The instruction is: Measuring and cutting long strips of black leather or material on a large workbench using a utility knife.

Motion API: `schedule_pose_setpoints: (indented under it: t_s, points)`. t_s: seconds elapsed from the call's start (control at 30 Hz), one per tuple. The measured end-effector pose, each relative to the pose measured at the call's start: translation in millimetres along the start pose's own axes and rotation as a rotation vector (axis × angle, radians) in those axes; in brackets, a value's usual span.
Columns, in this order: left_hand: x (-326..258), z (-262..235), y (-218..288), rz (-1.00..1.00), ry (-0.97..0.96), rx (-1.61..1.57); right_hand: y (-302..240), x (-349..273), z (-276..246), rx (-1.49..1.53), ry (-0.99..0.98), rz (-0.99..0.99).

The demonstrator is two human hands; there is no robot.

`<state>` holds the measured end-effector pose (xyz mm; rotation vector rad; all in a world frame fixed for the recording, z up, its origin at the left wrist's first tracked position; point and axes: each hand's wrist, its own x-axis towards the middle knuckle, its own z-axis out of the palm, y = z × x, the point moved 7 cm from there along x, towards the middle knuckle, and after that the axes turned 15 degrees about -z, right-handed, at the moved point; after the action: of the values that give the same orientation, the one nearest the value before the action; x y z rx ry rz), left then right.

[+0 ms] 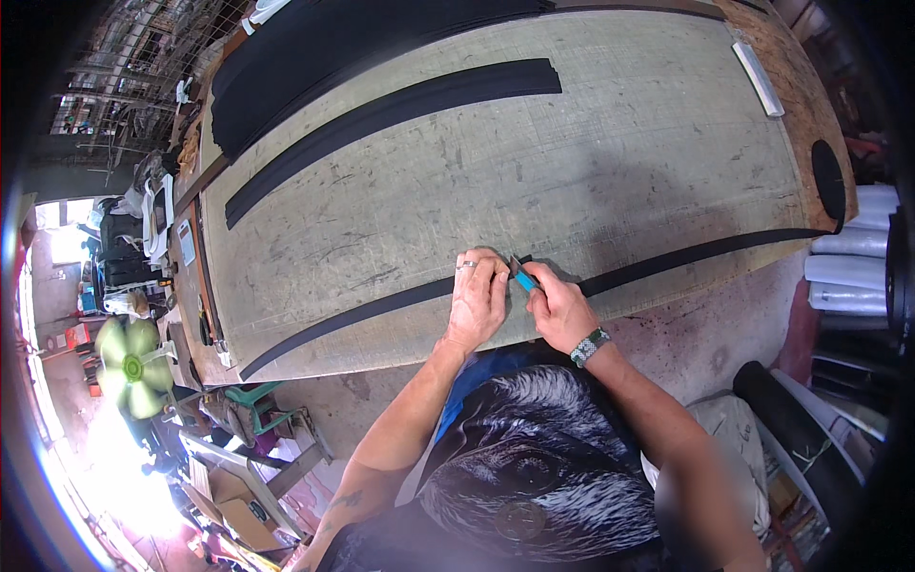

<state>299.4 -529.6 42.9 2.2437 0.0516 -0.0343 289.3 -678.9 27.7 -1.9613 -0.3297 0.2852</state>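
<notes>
A long, narrow black strip runs along the near side of the worktable, passing beneath both my hands. My left hand grips the strip near its middle, fingers bent and pressed together; a ring shows on one finger. In my right hand is a blue-handled utility knife, its blade pointing up and to the left, close to my left fingertips. Whether the blade touches the strip, I cannot tell. Toward the right end of the table, the strip leads to a dark roll.
The worn, pale worktable carries a folded black band and a wide stack of black material at the far left. A white bar lies far right. Beyond the edges are a green fan and rolled material.
</notes>
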Motion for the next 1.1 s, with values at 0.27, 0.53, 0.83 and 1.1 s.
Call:
schedule_pose_setpoints:
  t_s: [0.27, 0.53, 0.83, 1.1]
  points:
    - [-0.2, -4.9, -7.0, -0.037, 0.04, -0.09, 1.8, 1.3, -3.0, 0.225, -0.025, 0.099]
    - [3.1, -8.3, -7.3, -0.043, 0.151, -0.08, -8.4, 0.9, -5.2, 0.242, 0.031, 0.091]
    - [2.5, -8.6, -9.8, -0.091, 0.113, -0.143, -0.1, 11.5, 8.5, 0.057, -0.052, 0.07]
    - [1.8, -9.5, -10.4, -0.08, 0.079, -0.155, -7.9, 14.3, 8.6, 0.083, -0.065, 0.163]
